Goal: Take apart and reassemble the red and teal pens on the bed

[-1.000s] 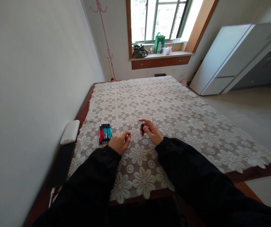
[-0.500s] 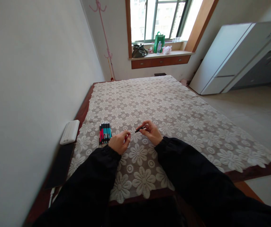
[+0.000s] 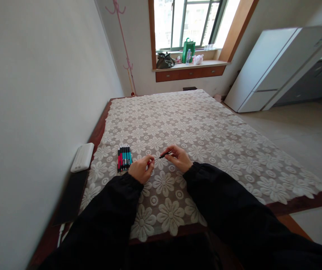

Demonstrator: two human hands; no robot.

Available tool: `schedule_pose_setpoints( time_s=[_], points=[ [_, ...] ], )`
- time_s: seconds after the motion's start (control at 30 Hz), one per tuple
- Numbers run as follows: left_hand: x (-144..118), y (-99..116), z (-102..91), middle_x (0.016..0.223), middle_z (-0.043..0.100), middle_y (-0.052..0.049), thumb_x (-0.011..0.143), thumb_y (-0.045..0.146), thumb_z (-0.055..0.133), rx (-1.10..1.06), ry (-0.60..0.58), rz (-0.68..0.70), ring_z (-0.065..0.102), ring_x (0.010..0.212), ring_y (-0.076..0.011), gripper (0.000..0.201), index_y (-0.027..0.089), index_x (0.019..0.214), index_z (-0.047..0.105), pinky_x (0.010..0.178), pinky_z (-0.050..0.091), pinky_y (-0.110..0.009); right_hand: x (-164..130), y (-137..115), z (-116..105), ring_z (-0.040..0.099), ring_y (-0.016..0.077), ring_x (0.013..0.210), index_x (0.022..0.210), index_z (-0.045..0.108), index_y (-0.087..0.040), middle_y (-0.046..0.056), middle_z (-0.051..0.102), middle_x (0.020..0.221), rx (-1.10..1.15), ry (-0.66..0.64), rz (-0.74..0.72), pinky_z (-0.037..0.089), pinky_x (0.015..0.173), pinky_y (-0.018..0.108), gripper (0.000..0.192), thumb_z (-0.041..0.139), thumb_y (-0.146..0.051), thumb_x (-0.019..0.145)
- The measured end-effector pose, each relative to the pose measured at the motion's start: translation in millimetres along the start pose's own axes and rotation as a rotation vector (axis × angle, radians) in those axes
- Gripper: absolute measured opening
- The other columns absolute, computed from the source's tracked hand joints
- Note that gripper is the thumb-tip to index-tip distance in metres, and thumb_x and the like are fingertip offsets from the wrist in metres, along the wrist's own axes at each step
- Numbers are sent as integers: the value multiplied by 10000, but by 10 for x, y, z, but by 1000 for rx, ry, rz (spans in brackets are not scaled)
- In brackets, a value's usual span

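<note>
Left hand (image 3: pixel 141 169): curled closed, thumb and finger pinching a red piece (image 3: pixel 149 162), and most of that is hidden
Right hand (image 3: pixel 178 159): here it is, gripping a black piece (image 3: pixel 165 154) over the cloth (image 3: pixel 163 123), tilted down toward the left hand
Between them: a thin tip (image 3: pixel 158 158), too small to tell if it touches both
Pens (image 3: pixel 125 157): red and teal, lined up just beside the left hand
Worktop edge: white power bank (image 3: pixel 83 157) by the wall
</note>
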State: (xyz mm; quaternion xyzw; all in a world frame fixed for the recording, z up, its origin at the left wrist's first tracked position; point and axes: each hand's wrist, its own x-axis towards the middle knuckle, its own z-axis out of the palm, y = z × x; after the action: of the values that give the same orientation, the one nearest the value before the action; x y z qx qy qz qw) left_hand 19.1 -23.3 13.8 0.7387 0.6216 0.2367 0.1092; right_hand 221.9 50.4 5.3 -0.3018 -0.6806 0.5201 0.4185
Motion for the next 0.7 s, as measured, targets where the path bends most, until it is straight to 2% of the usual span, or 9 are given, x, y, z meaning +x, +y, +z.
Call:
schedule_pose_setpoints(
  time_s=[0.13, 0.47, 0.57, 0.7],
  points=[
    [-3, -4, 1, 782, 676, 14, 945, 321, 449, 16, 3, 18, 598, 636, -141, 166, 239, 988, 587, 592, 348, -262, 4, -8, -7, 676, 182, 862, 918, 649, -208, 46, 737, 921, -70, 7, -8, 501, 727, 310, 131, 650, -299, 824],
    [-2, -5, -4, 800, 671, -4, 936, 297, 462, -39, 5, 29, 611, 673, -148, 175, 232, 1023, 599, 626, 402, -262, 11, 5, -10, 662, 176, 812, 889, 708, -214, 24, 726, 869, -130, -18, 16, 513, 703, 299, 146, 693, -320, 789],
    [-1, -4, 2, 827, 665, -20, 911, 247, 475, -97, -6, 54, 619, 725, -157, 193, 220, 1065, 589, 675, 447, -271, 5, 17, 1, 652, 167, 771, 883, 717, -218, 17, 721, 838, -175, -12, 4, 514, 704, 303, 145, 699, -323, 785],
    [-5, -13, 10, 965, 686, -44, 879, 146, 454, -249, -46, 123, 637, 866, -167, 299, 209, 1164, 516, 824, 494, -306, -7, 9, 18, 644, 163, 745, 895, 713, -223, 15, 719, 833, -199, -23, -12, 513, 700, 309, 141, 698, -313, 787]
  ],
)
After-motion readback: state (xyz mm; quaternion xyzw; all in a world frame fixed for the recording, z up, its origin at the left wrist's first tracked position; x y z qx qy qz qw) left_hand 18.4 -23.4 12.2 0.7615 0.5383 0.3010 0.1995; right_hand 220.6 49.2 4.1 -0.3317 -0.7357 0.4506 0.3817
